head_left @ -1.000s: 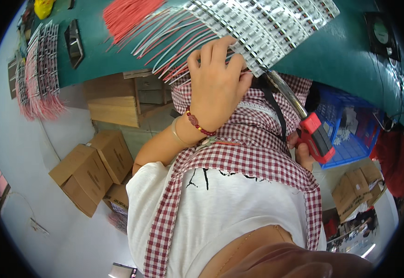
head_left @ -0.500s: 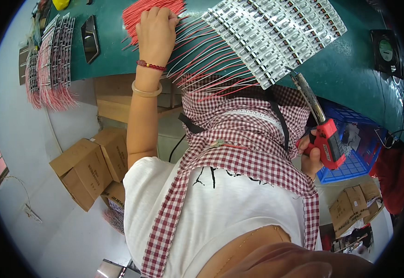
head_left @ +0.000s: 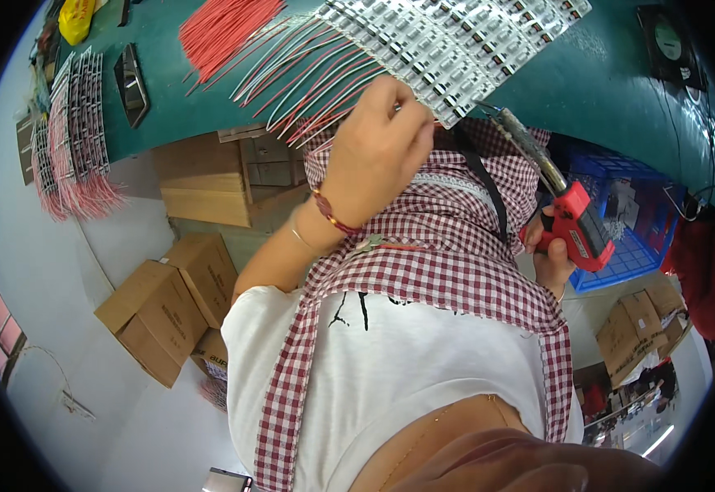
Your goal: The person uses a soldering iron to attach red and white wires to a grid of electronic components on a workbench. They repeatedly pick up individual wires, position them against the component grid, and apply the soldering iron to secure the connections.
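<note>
My left hand (head_left: 378, 143) is raised to the near edge of the green table (head_left: 620, 90), its fingertips pinched on a thin wire among the red and white wires (head_left: 300, 86). These wires fan out from a row of white strip boards (head_left: 456, 41). My right hand (head_left: 553, 254) sits lower right and grips a red soldering gun (head_left: 579, 234). The gun's metal tip (head_left: 521, 139) points up toward the boards' edge. A loose bundle of red wires (head_left: 222, 29) lies further left on the table.
More wired boards (head_left: 70, 139), a black flat part (head_left: 132, 82) and a yellow object (head_left: 75, 16) lie at the table's left end. Below the table stand a wooden box (head_left: 206, 184), cardboard boxes (head_left: 161, 312) and a blue crate (head_left: 624, 238). A round black device (head_left: 669, 37) sits far right.
My left hand went from the strip boards to the red wire bundle at upper left, then came back right to the wires by the boards. The soldering gun stayed about where it was.
</note>
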Demonstrator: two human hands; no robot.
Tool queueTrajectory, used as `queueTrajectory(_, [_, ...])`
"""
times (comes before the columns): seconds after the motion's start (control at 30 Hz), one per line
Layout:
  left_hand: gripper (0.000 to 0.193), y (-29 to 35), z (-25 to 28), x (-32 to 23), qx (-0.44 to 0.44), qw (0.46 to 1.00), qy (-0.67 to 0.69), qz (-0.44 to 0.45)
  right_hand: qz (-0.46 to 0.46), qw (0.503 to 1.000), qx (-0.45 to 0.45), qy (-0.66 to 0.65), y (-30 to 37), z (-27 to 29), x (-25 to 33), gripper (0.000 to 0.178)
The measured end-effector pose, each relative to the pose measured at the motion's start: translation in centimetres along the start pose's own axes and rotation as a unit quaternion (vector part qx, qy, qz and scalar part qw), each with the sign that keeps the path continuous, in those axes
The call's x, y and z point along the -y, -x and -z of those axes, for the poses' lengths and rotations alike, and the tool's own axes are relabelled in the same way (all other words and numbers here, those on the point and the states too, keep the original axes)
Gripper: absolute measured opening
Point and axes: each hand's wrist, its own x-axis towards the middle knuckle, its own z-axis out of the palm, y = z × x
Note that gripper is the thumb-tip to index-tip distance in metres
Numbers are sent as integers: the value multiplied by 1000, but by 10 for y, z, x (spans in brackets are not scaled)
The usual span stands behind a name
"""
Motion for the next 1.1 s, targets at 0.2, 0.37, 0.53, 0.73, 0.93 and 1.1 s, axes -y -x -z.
queueTrajectory(0.2, [13, 7, -17, -4, -36, 994, -106, 14, -68, 998, 2, 17, 17, 9, -16, 69])
queueTrajectory(0.37, [11, 7, -24, 0, -41, 990, -131, 0, -51, 997, 55, 0, 15, 14, -23, 58])
queueTrajectory(0.53, [11, 6, -27, -2, -39, 989, -139, 8, -51, 997, 56, -7, 17, 12, -23, 45])
queueTrajectory(0.73, [11, 6, -27, -3, -33, 989, -142, 13, -17, 994, 60, 91, 13, 14, -23, 41])
queueTrajectory(0.93, [11, 5, -27, -3, -29, 990, -140, 16, -23, 996, 35, 80, 14, 15, -22, 44])
queueTrajectory(1.1, [11, 5, -28, -3, -25, 990, -141, 16, -12, 997, 25, 71, 9, 9, -16, 46])
